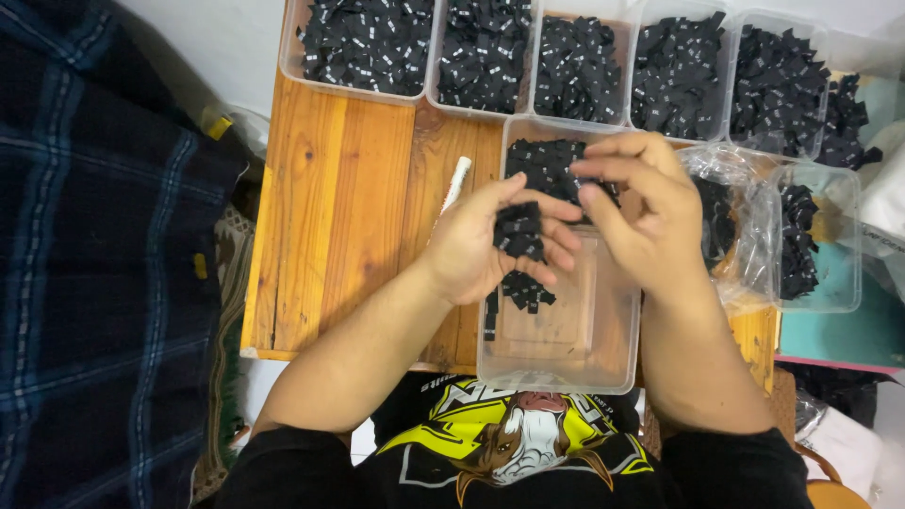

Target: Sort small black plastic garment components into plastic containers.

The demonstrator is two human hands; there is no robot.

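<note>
Labels [519, 231], black, small, light and limp, fill our cupped left hand [481, 250]; our right hand [641, 212] pinches at them by the edges, over the clear tub [603, 349].

a low wooden table [330, 226] of warm orange-brown planks, knots showing in the grain, stands on a pale floor [203, 47] that shows grey-white at the top left. to the left lies a dark blue plaid cloth [94, 264] with thin lighter stripes, and a strip of patterned mat [226, 311] peeks out beside the table's edge. on the right a teal surface [830, 330] adjoins the table. the light is even and soft, with faint shadows
</note>
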